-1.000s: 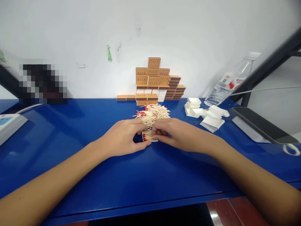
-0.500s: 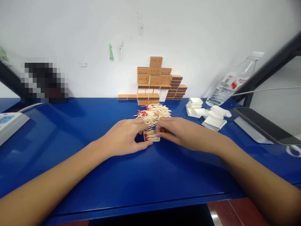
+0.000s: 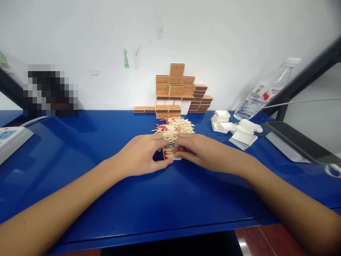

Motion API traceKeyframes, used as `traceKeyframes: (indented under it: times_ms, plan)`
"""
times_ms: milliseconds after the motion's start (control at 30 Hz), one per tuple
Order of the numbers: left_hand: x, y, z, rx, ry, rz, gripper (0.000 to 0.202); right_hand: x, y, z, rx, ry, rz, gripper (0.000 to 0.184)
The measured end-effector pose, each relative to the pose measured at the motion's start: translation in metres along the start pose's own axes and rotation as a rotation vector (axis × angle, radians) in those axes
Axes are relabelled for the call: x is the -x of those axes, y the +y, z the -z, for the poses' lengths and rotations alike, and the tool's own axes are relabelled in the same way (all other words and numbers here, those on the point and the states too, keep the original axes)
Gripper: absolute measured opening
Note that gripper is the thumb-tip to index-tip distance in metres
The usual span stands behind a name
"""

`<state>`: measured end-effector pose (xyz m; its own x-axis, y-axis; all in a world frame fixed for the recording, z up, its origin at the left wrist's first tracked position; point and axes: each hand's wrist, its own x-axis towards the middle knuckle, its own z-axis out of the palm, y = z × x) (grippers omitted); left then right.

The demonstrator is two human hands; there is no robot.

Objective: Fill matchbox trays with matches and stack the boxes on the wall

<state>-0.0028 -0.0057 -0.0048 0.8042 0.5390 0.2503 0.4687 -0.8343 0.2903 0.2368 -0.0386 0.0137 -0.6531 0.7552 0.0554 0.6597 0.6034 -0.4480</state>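
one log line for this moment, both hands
left hand: holds matchbox tray | right hand: at matches in matchbox tray, grip unclear | behind: match pile, stacked matchboxes

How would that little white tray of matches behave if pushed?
The white tray would probably slide rather than tip, since it lies low and flat on the glossy blue tabletop. It looks light and thin-walled, so hard squeezing might bend it. Its matches could spill if tilted, as the top is open.

The red characters 安全火柴 can be read on the orange faces of stacked matchboxes [image 3: 162,89], most clearly at the left of the stack. A red-and-white label [image 3: 264,93] is carried by the bottle [image 3: 244,108], but its small, blurred lettering cannot be made out.
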Motion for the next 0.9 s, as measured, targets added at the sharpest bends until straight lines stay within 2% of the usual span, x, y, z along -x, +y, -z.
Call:
traceKeyframes:
  times_ms: [167,333,567,800,900]
  plan:
    - [0.0003,0.0002,0.0007,-0.014,-0.009,0.001,0.026,-0.0003,-0.0021,0.0024,0.025,0.078,0.024,0.008]
    - [0.0016,0.0009,0.0012,-0.011,-0.007,0.002,0.025,-0.0005,-0.0044,0.0014,0.017,0.043,0.035,0.010]
    - [0.0014,0.0033,-0.0001,-0.006,0.009,-0.021,0.025,-0.0009,-0.0030,-0.0010,0.023,0.094,0.045,0.010]
    - [0.0018,0.0059,0.0001,-0.007,0.013,-0.021,0.023,-0.0010,-0.0055,-0.0011,0.014,0.056,0.044,0.015]
    - [0.0016,0.0059,0.0008,-0.009,0.002,-0.008,0.024,-0.0006,-0.0048,0.0008,0.027,0.085,0.050,0.014]
